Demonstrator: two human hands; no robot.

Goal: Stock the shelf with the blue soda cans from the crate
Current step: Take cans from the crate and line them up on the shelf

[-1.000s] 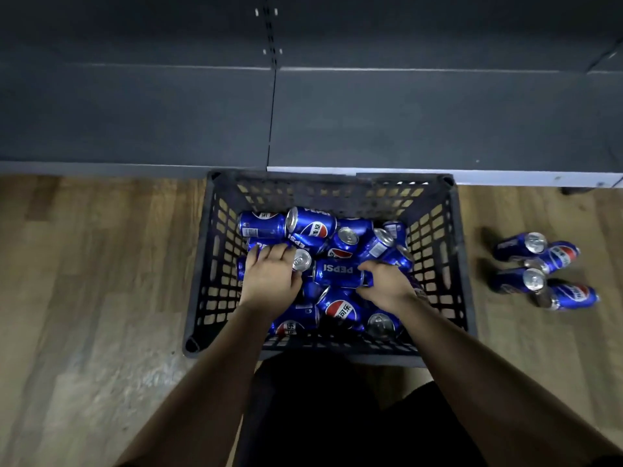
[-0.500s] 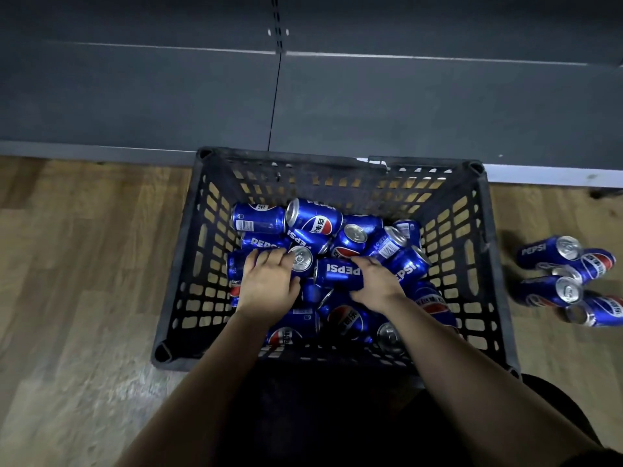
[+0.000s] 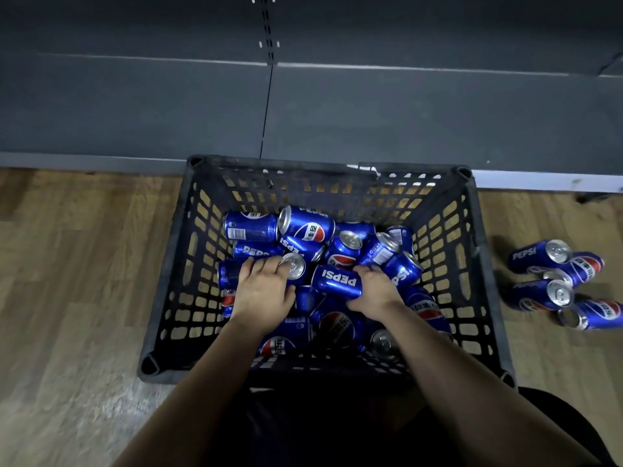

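A black slatted crate (image 3: pixel 168 288) stands on the wood floor against a dark grey shelf (image 3: pixel 387 119). Several blue soda cans lie jumbled inside it. My left hand (image 3: pixel 264 291) is down in the crate, fingers wrapped over a blue can (image 3: pixel 293 264) whose silver top shows beside my fingertips. My right hand (image 3: pixel 376 291) grips the right end of a blue can with white PEPSI lettering (image 3: pixel 337 281), lying sideways in the middle of the pile. The low shelf surface behind the crate holds nothing.
Several more blue cans (image 3: pixel 559 284) lie loose on the floor to the right of the crate. A vertical shelf upright with slots (image 3: pixel 268 45) splits the shelf in two. My dark-clothed knees sit right behind the crate's near wall.
The view has drawn closer to the crate. My right hand slid up from the lower cans onto the PEPSI can and closed on it. My left hand has stayed on its can.
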